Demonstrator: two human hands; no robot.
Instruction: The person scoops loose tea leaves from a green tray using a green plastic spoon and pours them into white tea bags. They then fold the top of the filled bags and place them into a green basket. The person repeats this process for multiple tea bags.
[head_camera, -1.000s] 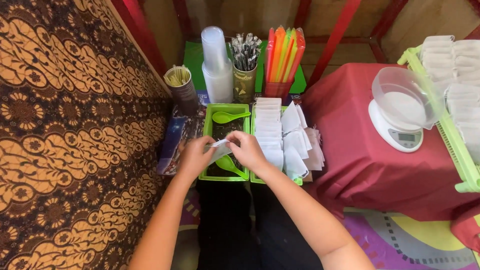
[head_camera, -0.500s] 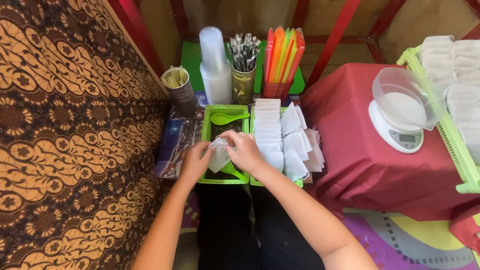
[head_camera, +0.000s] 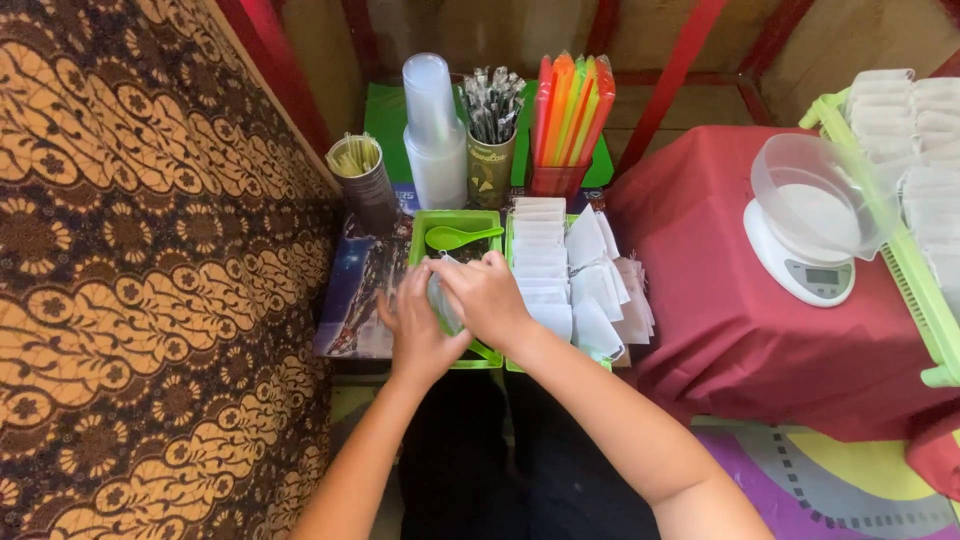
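Holding a small pale sachet (head_camera: 445, 305) between them, the left hand (head_camera: 415, 330) cups it from below and the right hand (head_camera: 487, 297) pinches its top edge, both closed on it above the green tray (head_camera: 455, 220); a green spoon (head_camera: 455, 237) lies just beyond; keeping the mouth level over that tray seems wise, so spills land inside; white sachets (head_camera: 545, 255) stand in rows to the right, the kitchen scale (head_camera: 800, 255) well apart
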